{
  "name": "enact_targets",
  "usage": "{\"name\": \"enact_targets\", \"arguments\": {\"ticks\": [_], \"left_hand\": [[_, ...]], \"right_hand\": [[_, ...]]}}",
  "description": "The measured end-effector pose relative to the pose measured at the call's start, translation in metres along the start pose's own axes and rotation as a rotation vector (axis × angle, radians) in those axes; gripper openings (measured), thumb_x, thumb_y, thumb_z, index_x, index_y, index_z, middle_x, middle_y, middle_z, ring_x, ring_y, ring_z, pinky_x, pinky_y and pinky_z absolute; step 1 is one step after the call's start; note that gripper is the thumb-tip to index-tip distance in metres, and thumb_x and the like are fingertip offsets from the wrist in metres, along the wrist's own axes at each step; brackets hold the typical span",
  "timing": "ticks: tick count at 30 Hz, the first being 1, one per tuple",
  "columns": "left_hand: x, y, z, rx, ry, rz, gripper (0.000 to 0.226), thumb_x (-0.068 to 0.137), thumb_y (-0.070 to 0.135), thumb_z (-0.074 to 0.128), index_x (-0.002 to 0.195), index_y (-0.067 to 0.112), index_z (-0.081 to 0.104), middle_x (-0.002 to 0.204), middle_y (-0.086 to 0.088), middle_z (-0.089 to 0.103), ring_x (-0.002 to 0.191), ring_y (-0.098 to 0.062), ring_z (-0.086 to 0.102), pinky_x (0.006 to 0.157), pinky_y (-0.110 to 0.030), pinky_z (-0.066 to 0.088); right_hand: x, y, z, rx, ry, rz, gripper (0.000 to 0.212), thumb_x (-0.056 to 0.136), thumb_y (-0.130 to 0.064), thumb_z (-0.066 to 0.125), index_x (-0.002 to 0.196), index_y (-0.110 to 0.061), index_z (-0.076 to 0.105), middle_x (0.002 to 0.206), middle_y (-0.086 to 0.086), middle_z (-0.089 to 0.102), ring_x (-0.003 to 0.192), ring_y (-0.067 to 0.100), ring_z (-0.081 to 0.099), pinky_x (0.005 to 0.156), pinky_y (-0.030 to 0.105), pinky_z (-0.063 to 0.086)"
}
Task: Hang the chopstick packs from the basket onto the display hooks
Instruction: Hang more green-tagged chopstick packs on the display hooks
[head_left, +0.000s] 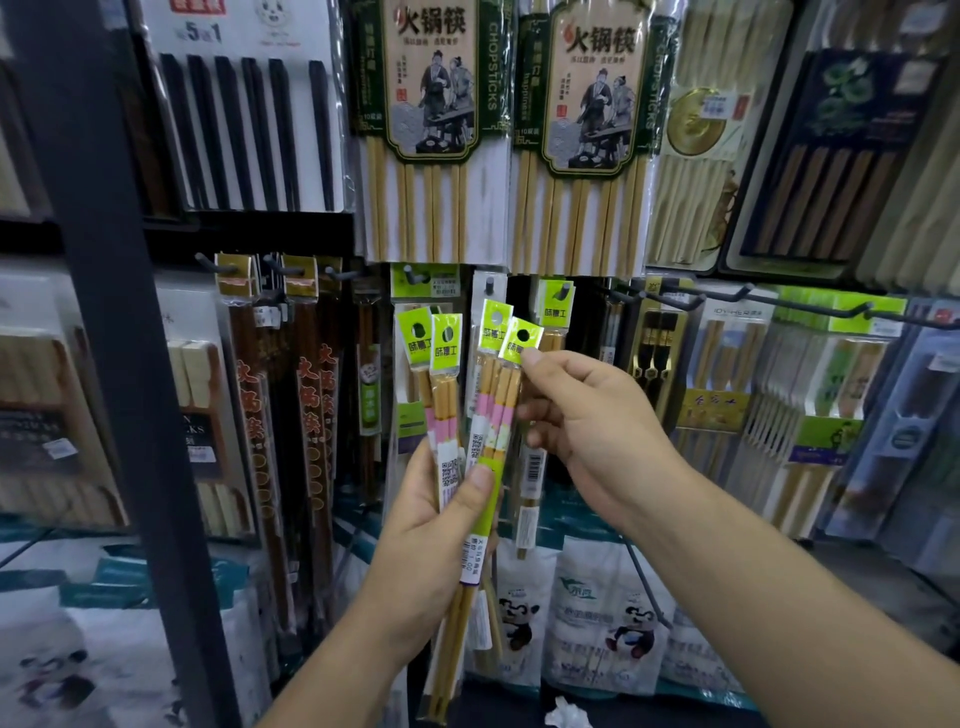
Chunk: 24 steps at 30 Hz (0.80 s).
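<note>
1. Setting: a shop display rack (104, 364) with rows of packaged chopsticks on peg hooks (753, 300). Large bamboo sets (426, 130) hang on the upper row and tissue packs (602, 618) sit at the bottom.
2. Left hand (441, 525): fingers and thumb are wrapped round the lower part of a fan of chopstick packs (447, 395). Four green headers show. The packs are held upright in front of the middle row.
3. Right hand (587, 415): fingertips pinch the rightmost pack (514, 349) just under its header. Its punched hole is free and on no hook.
4. Done: one hung pack (557, 306) with the same green header sits on a hook just above and right of the fan. Whether it came from this batch cannot be told.
5. Left: all four held packs are unhung. The basket is out of view, so remaining stock is unknown.
6. Judgement: hanging is under way, and the pinched pack looks next for a hook.
</note>
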<state>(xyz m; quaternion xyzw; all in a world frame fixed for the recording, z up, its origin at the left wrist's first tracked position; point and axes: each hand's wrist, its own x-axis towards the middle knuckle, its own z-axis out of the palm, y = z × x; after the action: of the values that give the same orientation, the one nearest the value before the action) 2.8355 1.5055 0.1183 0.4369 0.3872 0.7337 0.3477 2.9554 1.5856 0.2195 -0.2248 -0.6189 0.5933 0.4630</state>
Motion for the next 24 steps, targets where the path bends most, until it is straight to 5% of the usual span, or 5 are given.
{"name": "enact_targets", "arguments": {"ticks": [3,5,8,11,24], "left_hand": [[-0.002,0.0,0.001,-0.002,0.002,0.025,0.073,0.073,0.067,0.08,0.136,0.037,0.057,0.115,-0.016,0.058,0.121,-0.052,0.047,0.101,-0.078,0.037],[-0.001,-0.002,-0.002,-0.019,0.004,0.016,0.073,0.076,0.067,0.078,0.141,0.043,0.054,0.116,0.004,0.07,0.121,-0.024,0.064,0.096,-0.049,0.058],[-0.001,-0.005,-0.006,-0.003,0.007,-0.001,0.068,0.075,0.059,0.069,0.14,0.046,0.054,0.121,0.021,0.071,0.109,0.001,0.066,0.084,-0.019,0.053],[-0.001,-0.001,-0.004,-0.026,-0.006,0.011,0.036,0.085,0.041,0.063,0.12,0.031,0.063,0.085,0.003,0.068,0.07,-0.012,0.06,0.055,-0.023,0.049],[-0.002,0.005,-0.002,-0.001,-0.017,0.012,0.013,0.091,0.045,0.066,0.094,0.033,0.069,0.085,-0.002,0.063,0.068,-0.014,0.056,0.054,-0.025,0.047]], "right_hand": [[-0.001,-0.001,-0.001,-0.176,0.067,-0.098,0.022,0.099,-0.025,0.065,0.082,-0.016,0.074,0.072,-0.003,0.069,0.063,0.009,0.059,0.052,0.023,0.048],[0.003,-0.008,-0.003,-0.307,0.148,-0.197,0.024,0.101,-0.027,0.062,0.081,-0.02,0.074,0.067,-0.005,0.066,0.062,0.008,0.058,0.056,0.025,0.049],[0.011,-0.024,-0.007,-0.351,0.237,-0.288,0.03,0.105,-0.025,0.054,0.079,-0.019,0.07,0.059,-0.01,0.061,0.055,0.001,0.055,0.052,0.017,0.047],[0.018,-0.033,-0.008,-0.354,0.259,-0.29,0.034,0.107,-0.021,0.049,0.079,-0.013,0.066,0.052,-0.014,0.057,0.046,-0.002,0.052,0.045,0.012,0.042],[0.032,-0.02,-0.016,-0.454,0.316,-0.285,0.035,0.1,-0.024,0.059,0.072,-0.003,0.061,0.058,-0.004,0.05,0.057,0.01,0.047,0.067,0.023,0.045]]}}
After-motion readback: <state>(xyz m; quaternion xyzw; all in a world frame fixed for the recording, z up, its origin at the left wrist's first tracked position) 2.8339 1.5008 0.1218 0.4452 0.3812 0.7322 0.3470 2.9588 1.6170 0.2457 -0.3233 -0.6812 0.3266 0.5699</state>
